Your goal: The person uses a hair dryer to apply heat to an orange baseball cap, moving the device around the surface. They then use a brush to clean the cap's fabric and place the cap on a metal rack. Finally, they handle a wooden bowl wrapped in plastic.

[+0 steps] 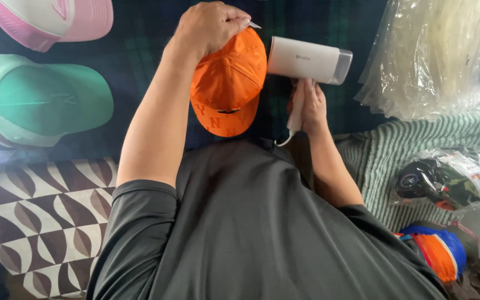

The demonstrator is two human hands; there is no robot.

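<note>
My left hand [209, 25] grips the top back of an orange cap [229, 83], holding it up with its brim pointing down toward me. My right hand [306, 105] holds the handle of a white handheld steamer [306, 60], whose body lies sideways just right of the cap. The steamer's left end touches or nearly touches the cap's crown. A white cord runs down from the handle.
A green cap [40, 100] and a pink-and-white cap [51, 19] lie at the left on a dark plaid cloth. Clear plastic bags [440, 50] sit at the upper right, a bagged cap [440, 183] and a blue-orange cap [440, 250] at the right. A patterned brown-white fabric [40, 216] is lower left.
</note>
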